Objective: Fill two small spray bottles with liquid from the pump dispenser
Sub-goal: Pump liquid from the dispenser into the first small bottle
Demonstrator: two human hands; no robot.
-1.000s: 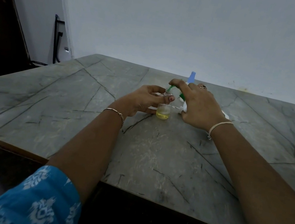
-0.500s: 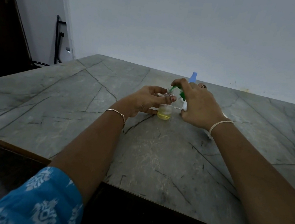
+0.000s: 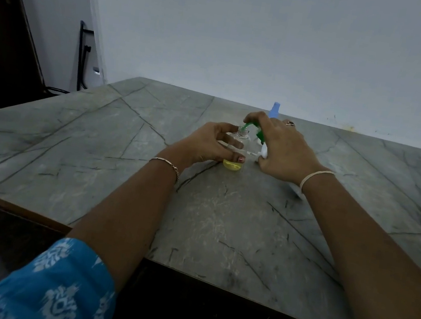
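A small clear bottle (image 3: 239,139) stands uncapped on the grey stone table (image 3: 97,149), with yellow liquid in its bottom. My left hand (image 3: 210,145) grips its body with fingers and thumb curled round it. The green pump spout (image 3: 249,124) of the dispenser reaches over the bottle's open neck. My right hand (image 3: 283,149) lies curled over the pump head and hides most of the white dispenser (image 3: 264,152). A thin white spray tube (image 3: 249,153) lies between the two hands.
A second bottle with a pale blue cap (image 3: 275,110) stands behind my right hand. Something white (image 3: 296,190) shows under my right wrist. A dark doorway and a black frame (image 3: 82,60) stand at the far left.
My left hand has slid down and closed round the bottle's body, uncovering its open neck. The right hand stays on the pump.
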